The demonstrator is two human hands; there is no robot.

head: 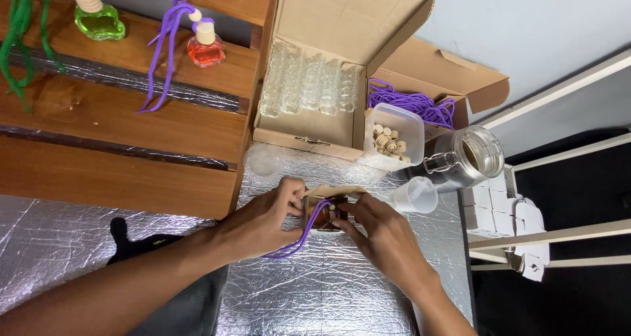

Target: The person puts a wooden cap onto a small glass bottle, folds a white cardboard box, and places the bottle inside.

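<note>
Left hand (266,214) pinched left side of small brown box (327,208); right hand (381,234) gripped its right side, fingertips on purple cord (303,234) looping out toward wrists. Box held just above foil-covered table (328,290), near its middle. Beyond it: clear cup (415,194), glass jar (470,157), tub of wooden caps (392,139), carton of glass bottles (309,89) at far edge.

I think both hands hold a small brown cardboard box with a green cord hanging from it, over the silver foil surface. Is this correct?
Not quite: the cord is purple, not green, as the head view shows. The rest holds: the left hand and the right hand both hold the small brown cardboard box over the silver foil surface.
</note>
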